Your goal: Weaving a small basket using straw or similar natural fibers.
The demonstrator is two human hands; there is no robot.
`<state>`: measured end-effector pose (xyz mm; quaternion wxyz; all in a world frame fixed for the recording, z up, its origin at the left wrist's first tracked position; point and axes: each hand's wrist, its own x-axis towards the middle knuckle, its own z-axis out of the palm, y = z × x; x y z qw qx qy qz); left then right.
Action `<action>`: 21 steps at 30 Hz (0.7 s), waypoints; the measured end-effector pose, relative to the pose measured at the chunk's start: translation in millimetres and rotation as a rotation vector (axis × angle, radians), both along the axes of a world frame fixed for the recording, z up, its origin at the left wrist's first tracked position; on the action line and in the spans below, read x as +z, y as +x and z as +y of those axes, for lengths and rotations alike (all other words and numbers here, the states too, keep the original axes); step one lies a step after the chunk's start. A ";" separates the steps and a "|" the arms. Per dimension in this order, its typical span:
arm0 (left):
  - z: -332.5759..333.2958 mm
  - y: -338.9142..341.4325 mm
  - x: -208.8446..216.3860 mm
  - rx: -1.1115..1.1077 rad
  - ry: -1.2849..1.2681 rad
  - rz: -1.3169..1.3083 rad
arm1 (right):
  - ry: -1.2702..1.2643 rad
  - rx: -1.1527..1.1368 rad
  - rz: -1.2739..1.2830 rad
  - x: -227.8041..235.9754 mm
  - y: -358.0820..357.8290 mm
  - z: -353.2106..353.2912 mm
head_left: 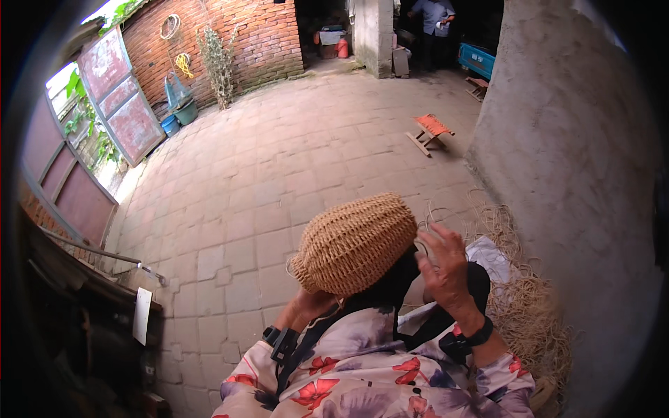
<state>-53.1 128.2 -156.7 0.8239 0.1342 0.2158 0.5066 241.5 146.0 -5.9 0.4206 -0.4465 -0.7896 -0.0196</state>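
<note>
A tan woven basket (357, 244), rounded and ribbed, lies tilted on its side above my lap. My left hand (311, 306) grips its lower left end, the fingers mostly hidden beneath the weave. At the basket's right end, my right hand (446, 272) is raised with bent fingers spread apart from the thumb. A thin loose strand (431, 210) curls up from the basket's edge beside those fingertips. Whether the fingers touch this strand is unclear. Another cord hangs below the basket near my left wrist.
Loose straw-coloured strands (533, 317) heap along the grey wall (568, 153) at my right, with a white cloth (488, 258) beside them. Ahead, a low orange-topped stool (433, 125) stands on the paving. A person (435, 17) stands in the far doorway. Buckets (185, 111) sit by the brick wall.
</note>
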 end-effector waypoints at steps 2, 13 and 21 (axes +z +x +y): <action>-12.9 -20.4 -11.1 0.054 -0.017 0.007 | -0.039 -0.043 0.049 -10.3 11.0 -0.7; -142.8 -105.6 -156.2 0.235 -0.601 -0.239 | -0.480 0.094 0.058 -76.1 28.0 -11.1; -173.3 -102.5 -186.6 0.211 -0.482 -0.510 | -0.610 0.049 0.075 -98.0 37.3 -7.6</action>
